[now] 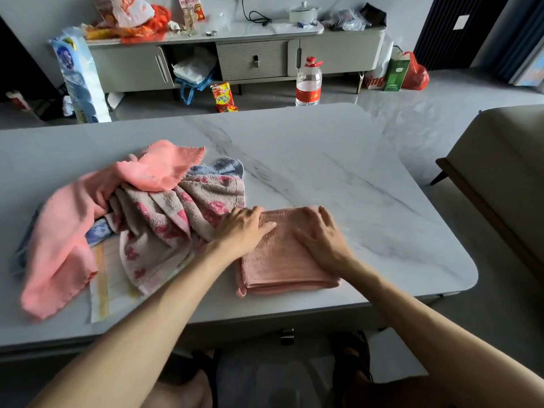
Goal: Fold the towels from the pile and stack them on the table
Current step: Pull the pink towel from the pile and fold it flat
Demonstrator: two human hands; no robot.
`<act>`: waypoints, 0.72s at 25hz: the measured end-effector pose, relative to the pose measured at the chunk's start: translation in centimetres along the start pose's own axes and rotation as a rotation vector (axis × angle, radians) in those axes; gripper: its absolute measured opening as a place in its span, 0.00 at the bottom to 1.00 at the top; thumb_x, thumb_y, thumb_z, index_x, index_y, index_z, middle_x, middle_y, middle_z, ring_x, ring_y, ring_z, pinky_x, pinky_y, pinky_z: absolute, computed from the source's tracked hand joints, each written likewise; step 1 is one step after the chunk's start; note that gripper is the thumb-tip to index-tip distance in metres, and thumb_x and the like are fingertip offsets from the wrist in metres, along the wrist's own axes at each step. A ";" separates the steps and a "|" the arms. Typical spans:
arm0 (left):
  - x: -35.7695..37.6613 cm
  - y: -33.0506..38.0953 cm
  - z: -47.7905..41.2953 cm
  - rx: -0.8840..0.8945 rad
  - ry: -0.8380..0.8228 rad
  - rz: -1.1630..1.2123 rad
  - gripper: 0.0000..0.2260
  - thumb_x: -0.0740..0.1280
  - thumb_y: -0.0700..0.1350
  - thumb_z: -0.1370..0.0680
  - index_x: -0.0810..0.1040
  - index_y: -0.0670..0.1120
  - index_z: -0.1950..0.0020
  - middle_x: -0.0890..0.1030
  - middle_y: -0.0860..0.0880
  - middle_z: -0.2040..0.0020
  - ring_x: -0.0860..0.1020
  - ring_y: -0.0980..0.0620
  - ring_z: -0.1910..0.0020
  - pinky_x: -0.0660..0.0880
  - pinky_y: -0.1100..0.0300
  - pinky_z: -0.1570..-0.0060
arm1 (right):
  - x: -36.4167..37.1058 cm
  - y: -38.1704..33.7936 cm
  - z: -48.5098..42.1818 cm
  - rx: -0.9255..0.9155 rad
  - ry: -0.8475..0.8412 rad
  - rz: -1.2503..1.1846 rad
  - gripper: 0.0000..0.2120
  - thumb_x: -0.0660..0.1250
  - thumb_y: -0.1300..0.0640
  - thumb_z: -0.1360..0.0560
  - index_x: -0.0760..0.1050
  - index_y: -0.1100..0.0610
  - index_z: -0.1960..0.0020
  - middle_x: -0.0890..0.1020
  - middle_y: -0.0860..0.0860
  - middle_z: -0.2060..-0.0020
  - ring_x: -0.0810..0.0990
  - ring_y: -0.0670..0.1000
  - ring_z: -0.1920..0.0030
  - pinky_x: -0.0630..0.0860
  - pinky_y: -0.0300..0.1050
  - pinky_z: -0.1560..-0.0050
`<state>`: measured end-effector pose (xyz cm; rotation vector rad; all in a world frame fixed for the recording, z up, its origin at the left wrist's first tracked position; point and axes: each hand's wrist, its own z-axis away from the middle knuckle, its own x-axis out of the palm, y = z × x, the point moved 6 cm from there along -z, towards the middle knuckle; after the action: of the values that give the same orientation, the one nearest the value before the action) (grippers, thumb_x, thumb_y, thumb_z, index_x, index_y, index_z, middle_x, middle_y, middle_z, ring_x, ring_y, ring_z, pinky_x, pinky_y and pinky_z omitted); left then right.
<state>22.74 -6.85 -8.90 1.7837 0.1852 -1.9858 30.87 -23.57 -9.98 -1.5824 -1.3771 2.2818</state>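
Head view, looking down on a marble table (pixel 323 160). Folded towel (pixel 282 257): a pink square lying flat near the table's near edge, toward its right half, its layered edges facing the near edge. Left hand (pixel 244 229): palm down with fingers spread flat, resting on the folded towel's far left corner; the wrist lies over the rim of the pile. Right hand (pixel 322 235): palm down, fingers spread flat, pressing the folded towel's far right part. Neither hand grips anything; both lie open on the cloth, apart from each other, with bare pink towel showing between them. Pile (pixel 132 219): unfolded towels heaped on the table's left half, touching the folded towel's left side. It comprises a salmon towel (pixel 61 231) draped across the far and left parts, a grey floral towel (pixel 170 219) in the middle reaching the left hand, a blue towel (pixel 226 166) showing at the far side, and a pale striped towel (pixel 109 278) lying flat underneath near the near edge. Beyond the table's far edge, on the floor: a bottle (pixel 308 82) and a low cabinet (pixel 253 58).
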 end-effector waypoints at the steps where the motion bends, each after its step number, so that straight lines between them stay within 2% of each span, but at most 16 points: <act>1: -0.5 -0.5 -1.2 -0.002 -0.092 0.045 0.24 0.58 0.62 0.21 0.69 0.47 0.34 0.75 0.43 0.35 0.73 0.45 0.39 0.70 0.52 0.44 | -0.9 0.5 -0.5 0.070 0.026 -0.121 0.34 0.68 0.47 0.24 0.58 0.54 0.24 0.64 0.58 0.28 0.66 0.58 0.29 0.62 0.47 0.31; 3: -0.9 -0.7 -2.9 0.006 -0.302 0.167 0.18 0.66 0.59 0.24 0.72 0.45 0.46 0.78 0.41 0.46 0.73 0.48 0.52 0.67 0.57 0.55 | -2.0 1.9 -1.7 0.238 -0.016 -0.292 0.33 0.73 0.50 0.28 0.64 0.57 0.28 0.74 0.57 0.36 0.74 0.55 0.38 0.71 0.46 0.40; 5: -1.3 -0.1 -3.6 0.030 -0.438 0.244 0.14 0.71 0.53 0.25 0.71 0.45 0.58 0.75 0.46 0.61 0.70 0.52 0.63 0.65 0.62 0.64 | -2.2 2.6 -2.5 0.312 -0.185 -0.357 0.20 0.75 0.50 0.30 0.77 0.58 0.42 0.79 0.52 0.50 0.77 0.49 0.51 0.72 0.43 0.52; 6: -1.8 0.4 -3.5 0.045 -0.472 0.263 0.16 0.73 0.51 0.26 0.69 0.46 0.64 0.72 0.49 0.67 0.67 0.55 0.69 0.62 0.64 0.69 | -2.4 2.5 -2.5 0.307 -0.245 -0.358 0.15 0.75 0.50 0.32 0.80 0.59 0.51 0.79 0.51 0.57 0.76 0.48 0.55 0.72 0.43 0.54; 7: -2.3 0.8 -3.5 0.058 -0.475 0.292 0.19 0.75 0.50 0.28 0.67 0.47 0.69 0.68 0.52 0.72 0.64 0.57 0.73 0.60 0.64 0.73 | -2.9 2.5 -2.7 0.296 -0.269 -0.378 0.14 0.76 0.51 0.34 0.81 0.60 0.56 0.80 0.51 0.60 0.77 0.48 0.57 0.75 0.44 0.52; 9: -4.6 1.5 -3.1 0.074 -0.372 0.400 0.19 0.78 0.48 0.31 0.68 0.47 0.70 0.68 0.54 0.75 0.64 0.58 0.75 0.60 0.63 0.72 | -4.7 1.4 -2.7 0.247 -0.263 -0.542 0.13 0.76 0.56 0.35 0.82 0.64 0.55 0.82 0.55 0.59 0.80 0.49 0.57 0.79 0.43 0.48; 11: -8.5 2.3 -2.9 0.119 -0.190 0.479 0.16 0.80 0.49 0.34 0.74 0.44 0.63 0.74 0.52 0.68 0.70 0.56 0.67 0.64 0.60 0.66 | -7.9 -0.8 -2.8 0.101 -0.207 -0.661 0.14 0.74 0.62 0.35 0.80 0.65 0.50 0.82 0.57 0.55 0.81 0.49 0.55 0.79 0.38 0.53; 12: -10.7 3.0 -2.4 0.156 -0.066 0.454 0.17 0.80 0.49 0.35 0.76 0.44 0.58 0.76 0.50 0.63 0.72 0.54 0.62 0.65 0.59 0.62 | -9.8 -1.9 -2.7 0.020 -0.150 -0.649 0.17 0.74 0.64 0.35 0.79 0.64 0.48 0.82 0.57 0.54 0.80 0.50 0.54 0.77 0.40 0.53; 14: -14.5 5.4 -0.3 0.256 0.232 0.299 0.19 0.80 0.49 0.35 0.76 0.46 0.51 0.77 0.52 0.56 0.74 0.51 0.56 0.66 0.58 0.59 | -13.4 -3.5 -1.7 -0.124 0.086 -0.447 0.18 0.74 0.64 0.36 0.75 0.61 0.47 0.79 0.54 0.54 0.76 0.50 0.55 0.72 0.43 0.54; 16: -15.3 7.8 3.4 0.394 0.470 0.148 0.20 0.78 0.50 0.37 0.74 0.49 0.50 0.75 0.55 0.56 0.75 0.50 0.54 0.68 0.59 0.60 | -15.2 -4.0 1.0 -0.349 0.350 -0.150 0.19 0.74 0.67 0.35 0.73 0.60 0.47 0.74 0.53 0.52 0.73 0.51 0.55 0.68 0.39 0.57; 17: -13.7 8.4 4.8 0.458 0.480 0.093 0.21 0.77 0.52 0.37 0.74 0.50 0.51 0.74 0.56 0.56 0.75 0.51 0.54 0.68 0.59 0.59 | -14.7 -3.2 2.6 -0.460 0.386 -0.023 0.19 0.71 0.71 0.35 0.72 0.60 0.47 0.72 0.53 0.49 0.72 0.51 0.55 0.69 0.38 0.57; 18: -11.2 8.6 6.0 0.506 0.404 0.071 0.21 0.76 0.56 0.37 0.74 0.51 0.50 0.73 0.57 0.56 0.74 0.54 0.55 0.68 0.60 0.58 | -13.6 -1.8 4.4 -0.539 0.362 0.093 0.20 0.67 0.75 0.35 0.72 0.60 0.47 0.71 0.53 0.47 0.73 0.52 0.55 0.71 0.39 0.56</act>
<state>21.53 -14.13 4.56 2.4613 -0.2779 -1.6978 33.24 -31.84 1.55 -2.1045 -1.9357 1.6097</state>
